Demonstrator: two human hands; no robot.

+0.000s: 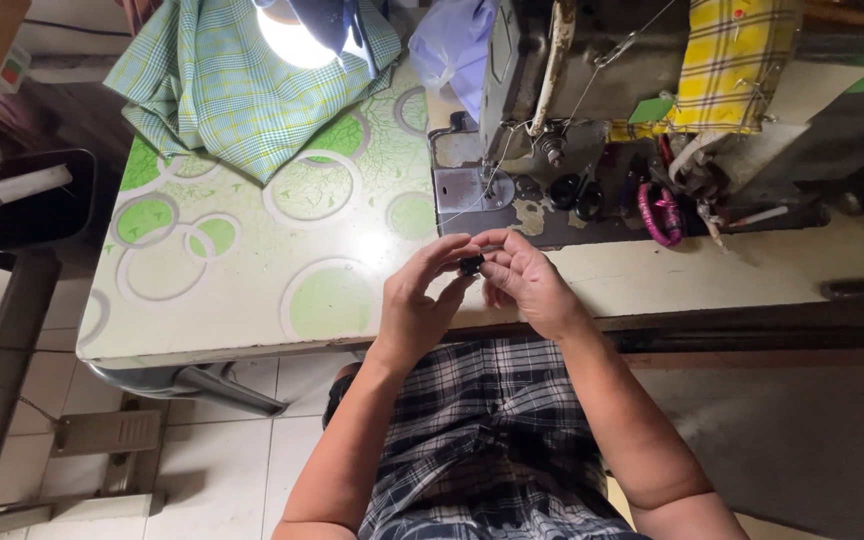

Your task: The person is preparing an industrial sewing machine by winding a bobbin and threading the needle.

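A: What's between the fingers?
B: A small dark part (pixel 471 265), pinched by the left hand (pixel 420 300) and right hand (pixel 527 282) above the table edge (pixel 252 345). Its shape is mostly hidden.
A: Behind?
B: A worn metal sewing machine (pixel 552 90), checked cloth (pixel 242 90).

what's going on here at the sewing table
A person seated at a sewing machine holds a small dark object between the fingertips of both hands, left hand and right hand, just above the table's front edge. It is too small to identify. A green plaid cloth lies bunched at the far side of the table under a bright lamp, and yellow plaid fabric is draped over the machine.
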